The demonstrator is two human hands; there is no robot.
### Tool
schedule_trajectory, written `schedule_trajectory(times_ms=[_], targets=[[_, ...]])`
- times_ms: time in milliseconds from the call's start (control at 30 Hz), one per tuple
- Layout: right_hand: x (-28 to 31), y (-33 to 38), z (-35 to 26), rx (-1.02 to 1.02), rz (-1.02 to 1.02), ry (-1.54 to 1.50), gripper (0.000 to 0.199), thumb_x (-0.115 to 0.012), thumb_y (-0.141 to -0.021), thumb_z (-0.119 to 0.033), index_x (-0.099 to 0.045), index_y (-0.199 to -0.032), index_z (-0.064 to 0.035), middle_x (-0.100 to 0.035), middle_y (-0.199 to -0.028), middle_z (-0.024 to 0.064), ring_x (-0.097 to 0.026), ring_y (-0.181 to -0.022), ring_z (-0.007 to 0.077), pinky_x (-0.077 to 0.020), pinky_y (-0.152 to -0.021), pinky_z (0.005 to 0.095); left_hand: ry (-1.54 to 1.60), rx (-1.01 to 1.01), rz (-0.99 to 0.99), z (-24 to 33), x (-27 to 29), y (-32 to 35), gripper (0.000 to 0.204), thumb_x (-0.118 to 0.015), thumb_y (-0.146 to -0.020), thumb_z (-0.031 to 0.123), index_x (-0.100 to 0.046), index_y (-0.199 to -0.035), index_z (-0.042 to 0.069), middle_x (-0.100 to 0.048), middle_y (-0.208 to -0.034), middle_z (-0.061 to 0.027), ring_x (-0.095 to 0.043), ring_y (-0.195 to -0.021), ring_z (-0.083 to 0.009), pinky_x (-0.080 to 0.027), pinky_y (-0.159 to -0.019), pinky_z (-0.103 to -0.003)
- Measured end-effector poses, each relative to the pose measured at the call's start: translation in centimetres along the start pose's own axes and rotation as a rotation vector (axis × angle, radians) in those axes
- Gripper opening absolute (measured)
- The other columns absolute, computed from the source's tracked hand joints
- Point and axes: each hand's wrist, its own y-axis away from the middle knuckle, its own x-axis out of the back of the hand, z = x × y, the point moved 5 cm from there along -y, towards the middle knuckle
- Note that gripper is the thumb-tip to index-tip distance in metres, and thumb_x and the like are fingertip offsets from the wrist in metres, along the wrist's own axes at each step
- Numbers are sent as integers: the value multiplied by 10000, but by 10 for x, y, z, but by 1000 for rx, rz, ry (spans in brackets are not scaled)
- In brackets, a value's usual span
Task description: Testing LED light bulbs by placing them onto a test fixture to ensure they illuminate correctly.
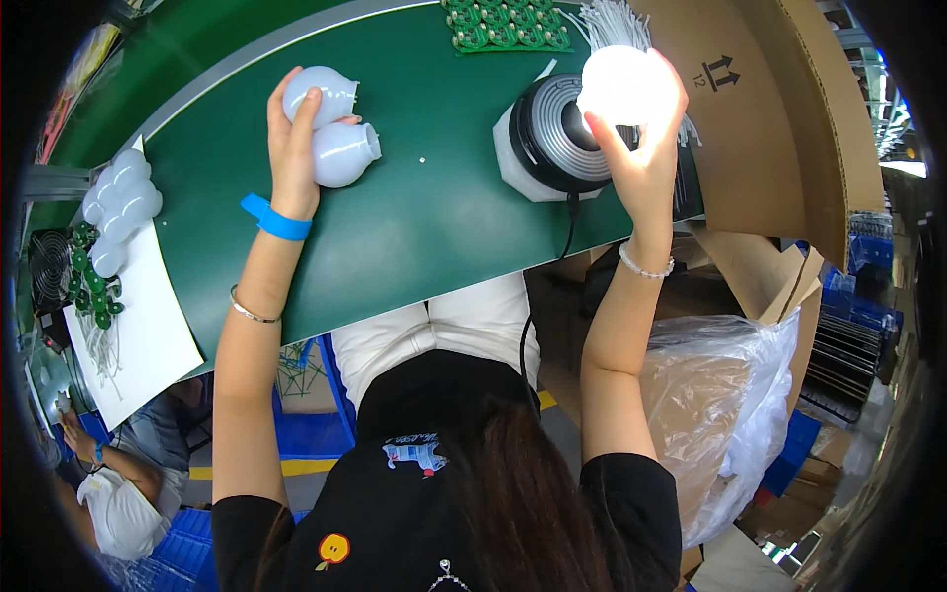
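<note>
My left hand [292, 148] is closed around a white globe bulb cover [333, 96], with the thumb lying across it. A second white globe bulb cover [342, 156] sits just below, against the palm. Both have their toothed open necks turned to the right. At the right, my right hand [646, 168] grips a brightly glowing globe bulb [619, 87] between thumb and fingers. It is over the edge of a round black device with silver rings [557, 133]; glare hides whether they touch.
Green circuit boards [508, 25] and a bundle of white wires [614, 25] lie at the far edge of the green table [424, 237]. A cardboard box [750, 128] stands at the right. More bulb covers [123, 202] are on the left, where another person [123, 493] sits.
</note>
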Motion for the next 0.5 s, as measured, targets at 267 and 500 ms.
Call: schedule_trajectory(times_ms=[267, 500], targets=[[13, 9, -14, 136, 91, 237, 683, -744, -635, -133, -385, -1202, -4, -468, -1146, 155, -504, -1015, 244, -397, -879, 332, -8, -15, -4, 1, 0, 1, 552, -510, -845, 345, -297, -1282, 84, -491, -1107, -190, -614, -799, -261, -512, -685, -348], [13, 20, -22, 228, 238, 406, 721, -810, -545, -169, -423, -1133, -14, -476, -1105, 143, -489, -1009, 264, -396, -869, 337, 5, -21, -7, -3, 3, -1, 551, -520, -841, 335, -299, -1279, 83, -486, -1108, -188, -615, -798, -265, -511, -686, -352]])
